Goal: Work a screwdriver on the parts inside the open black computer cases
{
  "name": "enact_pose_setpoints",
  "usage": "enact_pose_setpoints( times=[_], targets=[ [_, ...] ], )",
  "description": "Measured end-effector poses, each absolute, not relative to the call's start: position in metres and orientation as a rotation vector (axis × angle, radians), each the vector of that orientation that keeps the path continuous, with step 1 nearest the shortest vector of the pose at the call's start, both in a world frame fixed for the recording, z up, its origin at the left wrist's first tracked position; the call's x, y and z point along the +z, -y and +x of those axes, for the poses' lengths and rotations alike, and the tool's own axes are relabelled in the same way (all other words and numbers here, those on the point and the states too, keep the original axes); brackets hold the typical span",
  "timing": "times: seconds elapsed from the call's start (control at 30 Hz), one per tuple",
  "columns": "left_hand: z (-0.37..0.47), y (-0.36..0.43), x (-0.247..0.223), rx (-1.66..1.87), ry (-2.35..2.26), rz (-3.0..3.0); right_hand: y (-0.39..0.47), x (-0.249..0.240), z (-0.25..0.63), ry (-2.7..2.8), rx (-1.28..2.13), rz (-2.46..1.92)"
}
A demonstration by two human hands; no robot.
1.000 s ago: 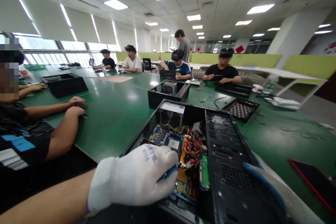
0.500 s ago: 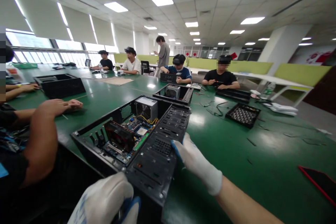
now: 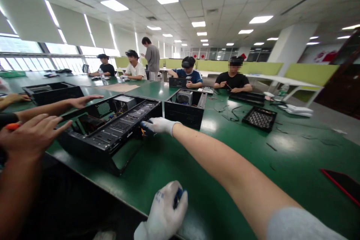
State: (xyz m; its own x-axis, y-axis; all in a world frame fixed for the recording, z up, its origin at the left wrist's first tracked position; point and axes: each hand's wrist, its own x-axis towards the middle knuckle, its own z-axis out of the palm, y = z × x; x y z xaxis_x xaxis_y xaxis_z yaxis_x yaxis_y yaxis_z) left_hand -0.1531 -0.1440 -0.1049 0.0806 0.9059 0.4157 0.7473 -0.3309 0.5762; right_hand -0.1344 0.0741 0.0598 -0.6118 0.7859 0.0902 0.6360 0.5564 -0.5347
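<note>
nearest, the gloved left hand (image 3: 165, 208) hovers low over the green tabletop (image 3: 213, 195), wrist bent up, fingers clenched toward the thumb; what lies inside is too hidden to tell. farther on, the right arm (image 3: 219, 157) stretches forward and leftward, its gloved right hand (image 3: 160, 125) palm-down, fingers touching the side of the open computer case (image 3: 120, 125); its grip cannot be told. a co-worker's hands (image 3: 33, 133) are at the case's left. beyond sits a second case (image 3: 184, 110).
</note>
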Motion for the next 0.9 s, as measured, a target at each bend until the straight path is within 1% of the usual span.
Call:
enact_pose_setpoints(
  times=[0.23,0.37,0.73,0.83,0.9],
  targets=[
    [-0.155,0.140,-0.118,1.057,-1.690,2.066,-0.078,0.089,-0.059,2.456,0.316,-1.303],
    [-0.153,0.140,-0.119,1.030,-1.705,2.074,-0.081,0.094,-0.025,2.387,0.173,-1.405],
    [-0.150,0.140,-0.117,1.020,-1.749,2.080,-0.122,0.066,0.025,2.460,-0.083,-1.591],
    [-0.151,0.140,-0.121,1.050,-1.746,2.094,-0.113,0.052,0.049,2.532,-0.150,-1.588],
    [-0.152,0.140,-0.127,1.108,-1.734,2.122,-0.092,0.043,0.069,2.585,-0.172,-1.558]
  ],
)
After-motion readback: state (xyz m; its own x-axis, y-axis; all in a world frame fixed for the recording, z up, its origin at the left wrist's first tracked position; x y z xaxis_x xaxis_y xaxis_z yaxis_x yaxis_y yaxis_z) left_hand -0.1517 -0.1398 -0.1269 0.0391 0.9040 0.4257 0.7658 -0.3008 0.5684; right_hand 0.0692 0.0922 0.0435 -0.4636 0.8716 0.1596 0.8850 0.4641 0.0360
